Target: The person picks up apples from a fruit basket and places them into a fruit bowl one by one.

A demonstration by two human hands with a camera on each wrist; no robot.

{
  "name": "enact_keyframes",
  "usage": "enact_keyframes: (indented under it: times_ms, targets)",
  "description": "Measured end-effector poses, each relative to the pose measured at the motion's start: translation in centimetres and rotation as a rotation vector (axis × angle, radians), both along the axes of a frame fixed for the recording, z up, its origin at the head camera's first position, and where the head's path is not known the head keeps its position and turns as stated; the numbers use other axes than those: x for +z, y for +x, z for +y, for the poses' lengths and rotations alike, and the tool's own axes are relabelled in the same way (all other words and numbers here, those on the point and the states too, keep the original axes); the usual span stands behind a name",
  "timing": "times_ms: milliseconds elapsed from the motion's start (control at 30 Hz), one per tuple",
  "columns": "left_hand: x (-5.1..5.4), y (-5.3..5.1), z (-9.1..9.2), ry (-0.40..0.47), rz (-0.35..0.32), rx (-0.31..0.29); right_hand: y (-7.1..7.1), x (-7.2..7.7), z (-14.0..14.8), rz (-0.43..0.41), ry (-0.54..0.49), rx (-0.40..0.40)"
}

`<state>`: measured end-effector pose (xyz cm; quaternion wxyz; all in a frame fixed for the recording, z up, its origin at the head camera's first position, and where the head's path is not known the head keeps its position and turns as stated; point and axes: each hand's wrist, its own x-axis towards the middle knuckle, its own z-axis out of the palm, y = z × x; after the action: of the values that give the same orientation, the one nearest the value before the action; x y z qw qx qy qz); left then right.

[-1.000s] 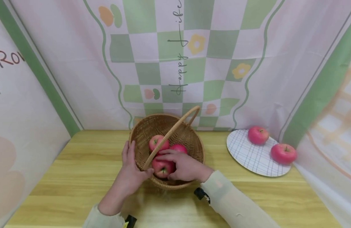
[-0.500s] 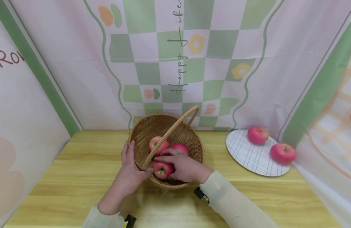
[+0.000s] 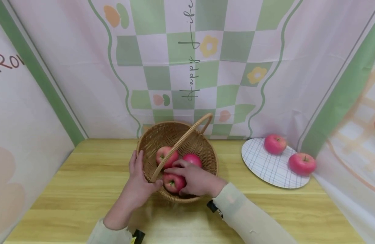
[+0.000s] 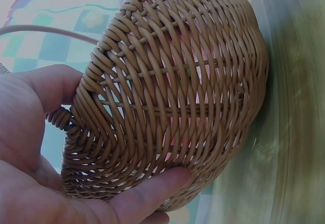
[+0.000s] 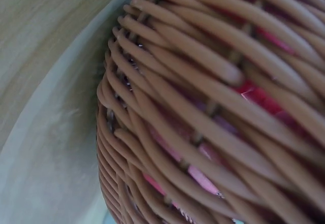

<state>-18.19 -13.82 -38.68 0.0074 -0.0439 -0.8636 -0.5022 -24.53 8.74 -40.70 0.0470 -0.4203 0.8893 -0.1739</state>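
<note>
A round wicker basket (image 3: 202, 149) with an arched handle (image 3: 184, 136) stands on the table. Its left rim is gripped by my left hand (image 3: 138, 186), thumb inside and fingers along the outer wall, as the left wrist view also shows. Inside the basket, my right hand (image 3: 197, 179) holds the front apple (image 3: 172, 184), fingers over its top and thumb at its near side. Behind it lie a second apple (image 3: 164, 156), partly crossed by the handle, and a third apple (image 3: 193, 159). Only the basket's woven wall (image 5: 203, 82), with red showing through its gaps, fills the right wrist view.
Toward the right, an oval checked plate (image 3: 266, 169) carries two apples, one at the back (image 3: 275, 144) and one at its right edge (image 3: 302, 164). The wooden table (image 3: 84, 183) ends at a patterned cloth (image 3: 205, 74) close behind the basket.
The front apple has shifted slightly downward in the basket under my right hand. The apple behind the handle has moved a little left. My left hand stays on the rim.
</note>
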Motion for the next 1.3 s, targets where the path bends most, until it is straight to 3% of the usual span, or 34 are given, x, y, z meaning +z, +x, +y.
enact_keyframes:
  times_ms: [200,433,633,1067,1300]
  targets:
    - [0.0,0.0,0.0,0.000,0.008,-0.009,0.1,0.0,-0.1,0.012,0.008,0.072]
    - [0.2,0.2,0.3,-0.035,0.036,-0.022,-0.2,-0.4,0.4,-0.150,-0.037,0.061]
    - [0.2,0.2,0.2,-0.044,0.046,-0.019,-0.5,-1.0,0.7,-0.180,-0.113,0.065]
    - [-0.3,-0.1,-0.1,-0.031,0.067,-0.032,-0.1,0.3,1.8,-0.514,-0.338,0.026]
    - [-0.4,-0.2,-0.2,-0.030,0.047,-0.032,0.0,0.7,2.4,-0.613,-0.440,0.009]
